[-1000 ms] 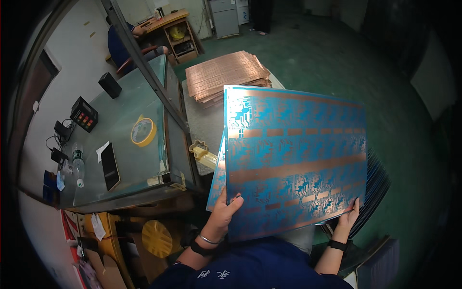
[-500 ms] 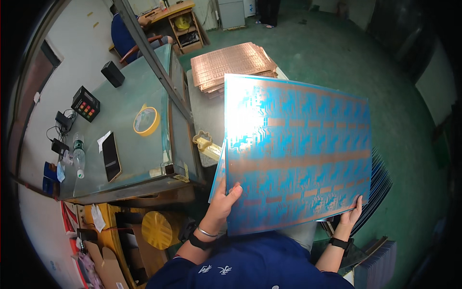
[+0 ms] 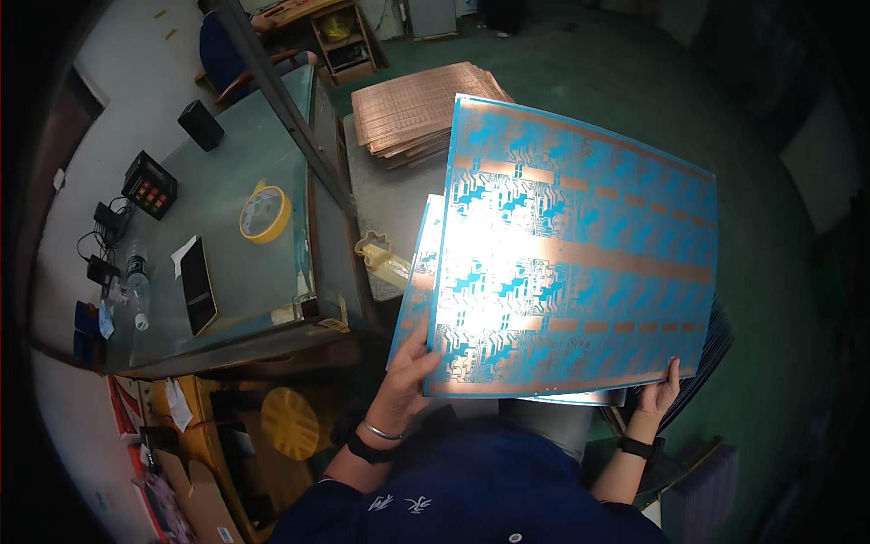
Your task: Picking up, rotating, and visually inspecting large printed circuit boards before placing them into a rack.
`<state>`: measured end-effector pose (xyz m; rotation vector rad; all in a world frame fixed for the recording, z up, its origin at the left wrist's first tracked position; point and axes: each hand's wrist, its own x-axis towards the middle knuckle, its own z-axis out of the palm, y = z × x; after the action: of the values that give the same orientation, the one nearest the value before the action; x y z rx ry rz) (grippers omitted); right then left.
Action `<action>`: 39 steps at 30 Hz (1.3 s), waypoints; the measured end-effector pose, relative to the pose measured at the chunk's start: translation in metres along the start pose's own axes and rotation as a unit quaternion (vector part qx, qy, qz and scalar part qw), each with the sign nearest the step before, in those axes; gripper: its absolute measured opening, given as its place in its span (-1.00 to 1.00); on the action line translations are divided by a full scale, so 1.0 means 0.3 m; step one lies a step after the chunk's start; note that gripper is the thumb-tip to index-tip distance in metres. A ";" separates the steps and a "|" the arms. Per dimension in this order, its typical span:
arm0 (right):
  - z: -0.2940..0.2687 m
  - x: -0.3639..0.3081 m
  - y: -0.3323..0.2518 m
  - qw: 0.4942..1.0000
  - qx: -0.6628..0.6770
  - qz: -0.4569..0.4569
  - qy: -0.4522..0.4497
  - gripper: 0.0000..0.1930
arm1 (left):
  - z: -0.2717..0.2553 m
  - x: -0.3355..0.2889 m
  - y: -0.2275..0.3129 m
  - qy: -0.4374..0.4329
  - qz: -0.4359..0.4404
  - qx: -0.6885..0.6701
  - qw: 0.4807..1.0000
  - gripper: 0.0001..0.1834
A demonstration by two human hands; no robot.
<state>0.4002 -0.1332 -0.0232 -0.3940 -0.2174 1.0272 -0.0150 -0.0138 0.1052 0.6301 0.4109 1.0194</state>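
Observation:
A large blue and copper circuit board panel (image 3: 625,272) is held up in front of me, tilted, with a bright glare on its left half. My left hand (image 3: 405,376) is closed on its lower left edge, thumb on the front face. My right hand (image 3: 660,392) grips the lower right corner from below, thumb at the edge. Behind the front panel, a second panel (image 3: 412,313) shows along the left side and below the bottom edge. The fingers behind the panels are hidden, so whether both hands hold the second one is unclear.
Copper-coloured panels (image 3: 426,102) are stacked on a grey surface ahead. On the glass-topped desk at left lie yellow tape (image 3: 243,215), a phone (image 3: 198,287) and a bottle (image 3: 139,286). More panels stand racked at lower right (image 3: 700,485). Another person (image 3: 227,53) sits far left.
The front panel has tipped and shifted up and slightly right, so its glare has spread. More of the panel behind it now shows at left and below. Both hands keep their grip.

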 end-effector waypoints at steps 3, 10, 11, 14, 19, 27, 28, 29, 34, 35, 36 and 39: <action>-0.024 0.013 -0.010 1.000 0.009 0.001 -0.007 -0.64 | -0.017 -0.029 -0.034 -0.022 -0.048 0.023 0.998 -0.33; 0.008 0.006 -0.012 0.999 0.022 0.012 -0.040 -0.65 | 0.024 -0.031 -0.015 0.036 -0.088 0.155 0.983 -0.37; 0.007 0.006 -0.012 0.999 0.021 0.010 -0.046 -0.65 | 0.009 -0.030 -0.023 0.029 -0.081 0.166 0.982 -0.37; -0.017 0.008 -0.020 0.998 0.029 0.019 -0.055 -0.65 | 0.001 -0.028 -0.027 0.018 -0.078 0.165 0.983 -0.36; -0.007 0.006 -0.016 0.998 0.046 0.024 -0.048 -0.65 | 0.004 -0.021 -0.017 -0.009 -0.080 0.192 0.978 -0.34; 0.034 -0.001 -0.002 1.000 0.012 0.000 -0.019 -0.65 | 0.030 -0.023 -0.007 0.003 -0.082 0.181 0.980 -0.40; 0.031 -0.001 -0.003 1.000 0.012 0.000 -0.018 -0.65 | 0.026 -0.023 -0.009 0.004 -0.083 0.181 0.980 -0.40; 0.025 -0.001 -0.006 0.999 0.016 0.006 -0.028 -0.65 | 0.018 -0.023 -0.013 0.003 -0.084 0.181 0.980 -0.37; 0.024 -0.003 -0.004 0.999 0.000 0.012 -0.036 -0.65 | 0.016 -0.023 -0.015 0.009 -0.088 0.171 0.981 -0.34; 0.018 -0.002 -0.005 0.999 0.008 0.012 -0.033 -0.65 | 0.020 -0.023 -0.013 0.013 -0.090 0.168 0.981 -0.34; 0.020 -0.001 -0.004 0.999 0.016 0.012 -0.031 -0.65 | 0.022 -0.020 -0.011 0.017 -0.092 0.165 0.982 -0.34; 0.041 -0.009 0.001 0.999 0.030 0.008 0.007 -0.65 | 0.020 -0.015 -0.016 0.019 -0.086 0.163 0.983 -0.35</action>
<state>0.3943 -0.1329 -0.0123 -0.3492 -0.1701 1.0448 -0.0104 -0.0212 0.1068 0.8525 0.6632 0.8057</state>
